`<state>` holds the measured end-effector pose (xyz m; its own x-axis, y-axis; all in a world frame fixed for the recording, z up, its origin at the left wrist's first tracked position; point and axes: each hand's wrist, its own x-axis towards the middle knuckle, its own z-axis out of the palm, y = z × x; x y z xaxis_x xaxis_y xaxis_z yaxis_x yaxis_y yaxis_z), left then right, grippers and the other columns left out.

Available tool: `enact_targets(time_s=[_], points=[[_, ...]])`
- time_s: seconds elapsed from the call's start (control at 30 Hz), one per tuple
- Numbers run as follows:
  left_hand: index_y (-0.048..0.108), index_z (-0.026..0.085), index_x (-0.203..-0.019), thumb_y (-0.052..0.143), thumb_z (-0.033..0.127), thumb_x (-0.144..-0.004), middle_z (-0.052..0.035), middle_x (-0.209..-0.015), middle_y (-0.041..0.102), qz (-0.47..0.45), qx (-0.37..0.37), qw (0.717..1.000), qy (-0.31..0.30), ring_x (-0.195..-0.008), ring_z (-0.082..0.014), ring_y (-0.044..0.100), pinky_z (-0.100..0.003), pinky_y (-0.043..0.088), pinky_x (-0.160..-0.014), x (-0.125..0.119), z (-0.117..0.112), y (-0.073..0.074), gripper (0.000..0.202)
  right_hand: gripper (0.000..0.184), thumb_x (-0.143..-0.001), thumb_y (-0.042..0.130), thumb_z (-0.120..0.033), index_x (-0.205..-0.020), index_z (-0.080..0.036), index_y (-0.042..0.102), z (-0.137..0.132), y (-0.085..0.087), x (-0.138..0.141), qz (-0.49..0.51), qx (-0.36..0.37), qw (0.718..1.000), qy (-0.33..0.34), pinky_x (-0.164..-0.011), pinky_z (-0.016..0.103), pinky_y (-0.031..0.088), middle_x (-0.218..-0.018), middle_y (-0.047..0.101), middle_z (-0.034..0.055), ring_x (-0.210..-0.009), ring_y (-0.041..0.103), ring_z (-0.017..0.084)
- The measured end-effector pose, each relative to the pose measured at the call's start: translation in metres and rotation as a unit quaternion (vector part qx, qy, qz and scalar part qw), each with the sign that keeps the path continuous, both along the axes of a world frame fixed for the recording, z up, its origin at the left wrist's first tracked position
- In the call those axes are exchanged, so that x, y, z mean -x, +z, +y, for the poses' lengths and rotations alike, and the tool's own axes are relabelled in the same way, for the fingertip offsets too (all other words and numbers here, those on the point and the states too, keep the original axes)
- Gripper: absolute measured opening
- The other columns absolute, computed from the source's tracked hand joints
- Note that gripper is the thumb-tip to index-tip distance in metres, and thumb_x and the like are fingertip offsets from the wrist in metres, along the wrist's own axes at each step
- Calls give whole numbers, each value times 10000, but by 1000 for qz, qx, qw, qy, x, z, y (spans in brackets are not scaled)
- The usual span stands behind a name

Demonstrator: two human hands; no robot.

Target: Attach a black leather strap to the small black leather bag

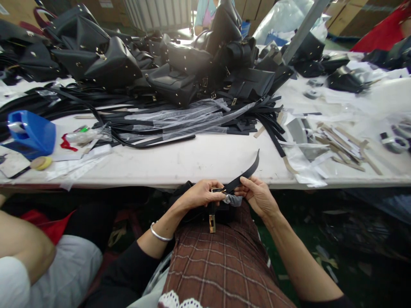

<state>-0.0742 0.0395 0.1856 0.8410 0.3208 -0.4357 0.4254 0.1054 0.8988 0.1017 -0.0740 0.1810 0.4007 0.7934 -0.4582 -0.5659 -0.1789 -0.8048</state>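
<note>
Over my lap, at the table's front edge, my left hand (pixel 208 192) pinches a metal buckle (pixel 218 190) between thumb and fingers. A black strap (pixel 245 173) runs from this buckle up to the right, its free end curving upward above the table edge. My right hand (pixel 258 194) grips the strap a short way from the buckle, thumb against fingers. Below my left hand hangs a gold-coloured metal clasp (pixel 212 222). Dark material, partly hidden by my hands and wrapped in some clear plastic, lies on my brown checked apron (pixel 218 265).
Black bags (pixel 180 72) are heaped along the back of the white table (pixel 154 164). Before them lie black straps (pixel 141 124), some in plastic sleeves. A blue jug (pixel 41 134) and tape roll (pixel 41 163) stand left; paper strips (pixel 346 145) lie right. Another person (pixel 64 261) sits at my left.
</note>
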Motion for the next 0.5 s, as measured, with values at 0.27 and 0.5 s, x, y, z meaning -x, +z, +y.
enact_targets(time_s=[0.27,0.5], points=[[626,155,-1042,631,426,-787,4,-696,648,-10,10,1000,-8,-575,-104,524,-183,346,-460,2,2,2,373,270,-646,841,-327,-755,-154,664,-9,-2,-1,-29,-37,998,-36,-506,214,557,-644,686,11,-555,652,129],[628,151,-1024,533,453,-861,-3,-700,658,-26,1,1000,-15,-489,-68,433,-178,327,-449,0,0,1,357,263,-656,836,-331,-760,-154,673,-8,-1,4,-37,-35,998,-20,-518,225,557,-639,685,11,-557,649,133]])
